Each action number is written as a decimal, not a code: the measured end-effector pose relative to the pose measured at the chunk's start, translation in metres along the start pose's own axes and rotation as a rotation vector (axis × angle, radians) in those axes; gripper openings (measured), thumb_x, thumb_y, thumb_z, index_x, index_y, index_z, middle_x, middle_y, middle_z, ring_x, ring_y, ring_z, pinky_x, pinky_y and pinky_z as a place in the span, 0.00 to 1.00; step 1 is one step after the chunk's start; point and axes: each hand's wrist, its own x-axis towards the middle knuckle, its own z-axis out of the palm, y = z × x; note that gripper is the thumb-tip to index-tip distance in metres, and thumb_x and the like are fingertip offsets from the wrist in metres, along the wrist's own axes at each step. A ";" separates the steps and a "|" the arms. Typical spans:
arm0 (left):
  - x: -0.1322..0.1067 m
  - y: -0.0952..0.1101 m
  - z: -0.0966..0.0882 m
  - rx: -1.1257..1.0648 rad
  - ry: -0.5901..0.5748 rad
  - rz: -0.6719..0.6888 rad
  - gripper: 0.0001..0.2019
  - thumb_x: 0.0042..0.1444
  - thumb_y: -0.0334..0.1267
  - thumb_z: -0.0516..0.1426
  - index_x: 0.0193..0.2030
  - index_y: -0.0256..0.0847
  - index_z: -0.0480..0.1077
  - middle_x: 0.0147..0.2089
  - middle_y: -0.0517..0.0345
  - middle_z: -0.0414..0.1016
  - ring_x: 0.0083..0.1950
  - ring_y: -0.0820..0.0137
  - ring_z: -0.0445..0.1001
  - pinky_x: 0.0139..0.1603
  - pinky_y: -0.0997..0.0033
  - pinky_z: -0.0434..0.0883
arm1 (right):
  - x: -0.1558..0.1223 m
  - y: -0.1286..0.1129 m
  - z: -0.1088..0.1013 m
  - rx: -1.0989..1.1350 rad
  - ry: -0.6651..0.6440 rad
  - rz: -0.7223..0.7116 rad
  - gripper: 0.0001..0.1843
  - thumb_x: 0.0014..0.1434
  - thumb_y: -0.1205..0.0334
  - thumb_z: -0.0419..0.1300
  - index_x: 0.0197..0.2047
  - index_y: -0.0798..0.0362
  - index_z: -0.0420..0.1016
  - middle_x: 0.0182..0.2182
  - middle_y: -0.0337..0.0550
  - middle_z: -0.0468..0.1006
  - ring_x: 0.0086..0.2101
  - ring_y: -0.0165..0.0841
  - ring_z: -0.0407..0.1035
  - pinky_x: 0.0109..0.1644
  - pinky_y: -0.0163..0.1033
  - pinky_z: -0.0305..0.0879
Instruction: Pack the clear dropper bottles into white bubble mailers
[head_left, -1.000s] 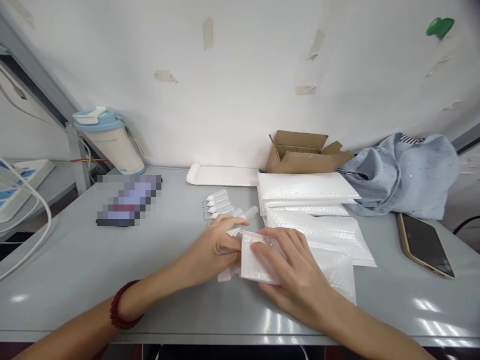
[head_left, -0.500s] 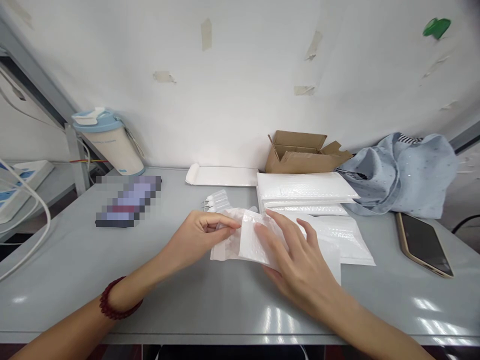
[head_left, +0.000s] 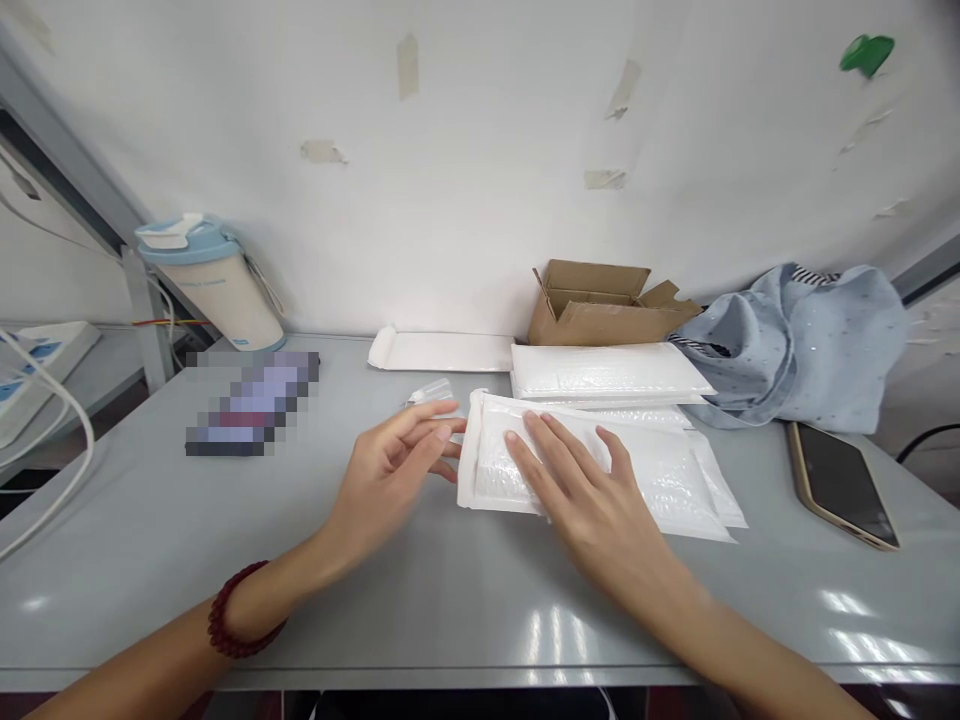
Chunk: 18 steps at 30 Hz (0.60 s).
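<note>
A white bubble mailer [head_left: 660, 480] lies flat on the grey table [head_left: 420, 590], on top of other mailers. My right hand [head_left: 577, 490] rests flat on its left half, fingers stretched out. My left hand [head_left: 394, 470] hovers just left of the mailer's folded flap, fingers loosely extended and touching the flap's edge, holding nothing. Small clear plastic vials [head_left: 429, 392] peek out behind my left fingers; most of them are hidden. A red bead bracelet [head_left: 232, 610] is on my left wrist.
A second stack of mailers [head_left: 607, 370] and an open cardboard box [head_left: 600, 305] sit behind. A flat white envelope [head_left: 442, 350], a blue-lidded jug [head_left: 210, 285], a blurred dark object [head_left: 251, 405], a blue cloth [head_left: 802, 345] and a phone [head_left: 840, 480] surround the work area.
The mailer, earlier lifted and bent between both hands, now lies flat further back on the pile. My left hand has let go of it and my right hand has flattened on top.
</note>
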 end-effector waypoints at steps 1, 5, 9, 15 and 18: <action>-0.001 -0.002 0.001 0.027 -0.024 0.040 0.14 0.60 0.41 0.55 0.49 0.38 0.72 0.43 0.52 0.80 0.38 0.67 0.79 0.35 0.70 0.78 | 0.000 0.000 0.001 -0.005 0.000 0.001 0.26 0.63 0.80 0.43 0.64 0.61 0.56 0.60 0.62 0.63 0.58 0.48 0.60 0.51 0.61 0.57; -0.004 -0.013 0.005 0.209 -0.108 0.326 0.13 0.60 0.31 0.52 0.48 0.39 0.74 0.51 0.50 0.76 0.46 0.67 0.77 0.40 0.71 0.78 | -0.001 0.002 0.005 -0.010 0.016 0.004 0.26 0.63 0.79 0.43 0.64 0.61 0.56 0.60 0.62 0.62 0.58 0.49 0.60 0.51 0.60 0.60; -0.005 -0.023 0.008 0.491 -0.133 0.626 0.21 0.58 0.25 0.50 0.58 0.38 0.66 0.61 0.44 0.66 0.61 0.62 0.66 0.51 0.64 0.76 | -0.001 0.002 0.005 0.016 0.008 -0.002 0.26 0.63 0.79 0.42 0.63 0.62 0.58 0.60 0.62 0.63 0.58 0.49 0.61 0.50 0.59 0.63; 0.003 -0.040 0.007 0.708 -0.147 0.922 0.21 0.59 0.21 0.48 0.59 0.34 0.63 0.59 0.41 0.69 0.64 0.63 0.63 0.63 0.56 0.67 | -0.001 -0.002 0.006 0.063 0.015 -0.061 0.25 0.62 0.81 0.41 0.60 0.63 0.62 0.58 0.61 0.66 0.57 0.49 0.63 0.49 0.57 0.66; 0.005 -0.047 0.007 0.769 -0.123 1.052 0.21 0.59 0.19 0.48 0.59 0.32 0.62 0.56 0.41 0.72 0.62 0.63 0.66 0.61 0.58 0.69 | -0.002 -0.004 0.007 0.077 0.052 -0.069 0.23 0.62 0.80 0.42 0.57 0.65 0.65 0.57 0.61 0.68 0.56 0.48 0.64 0.48 0.56 0.67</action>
